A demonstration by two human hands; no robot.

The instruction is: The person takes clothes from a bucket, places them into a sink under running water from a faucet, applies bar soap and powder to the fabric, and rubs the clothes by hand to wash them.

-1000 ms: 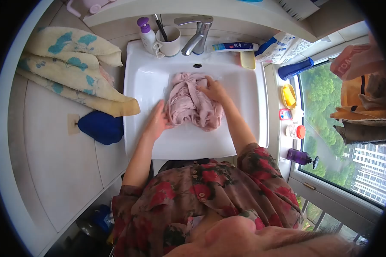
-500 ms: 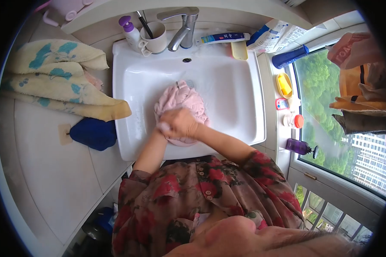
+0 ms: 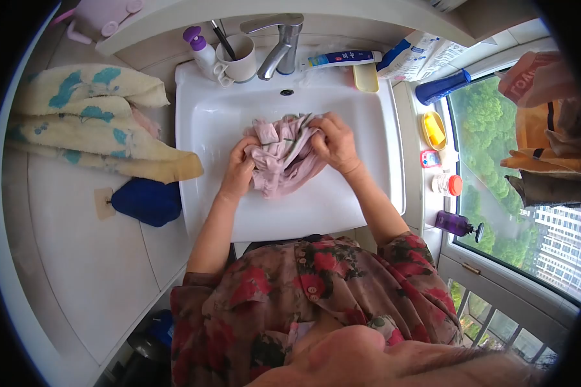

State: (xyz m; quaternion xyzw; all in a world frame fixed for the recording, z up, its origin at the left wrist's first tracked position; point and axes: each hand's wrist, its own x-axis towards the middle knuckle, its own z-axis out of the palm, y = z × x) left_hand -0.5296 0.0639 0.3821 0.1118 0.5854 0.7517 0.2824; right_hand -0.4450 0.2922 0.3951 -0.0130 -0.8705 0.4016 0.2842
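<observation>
A crumpled pink cloth garment [image 3: 284, 164] with dark trim lies bunched in the white sink [image 3: 203, 122]. On its left side, my left hand [image 3: 240, 166] is closed on a fold, the thumb resting over the fabric. At the upper right of the bundle, my right hand [image 3: 336, 143] pinches another part of the cloth with curled fingers. Some of the fingertips are hidden in the folds. The chrome faucet [image 3: 284, 48] stands behind the garment, apart from both hands.
Along the sink's back edge are a white mug [image 3: 241, 61], a pump bottle [image 3: 200, 51], a toothpaste tube [image 3: 343, 59] and a soap dish [image 3: 366, 77]. A patterned towel [image 3: 103, 122] and a blue cloth [image 3: 147, 202] lie left. Several containers, including a purple bottle [image 3: 453, 223], line the right sill.
My hands were together on top of the pink garment; now they are apart, one on each side. The bundle has been loosened, showing its dark trim.
</observation>
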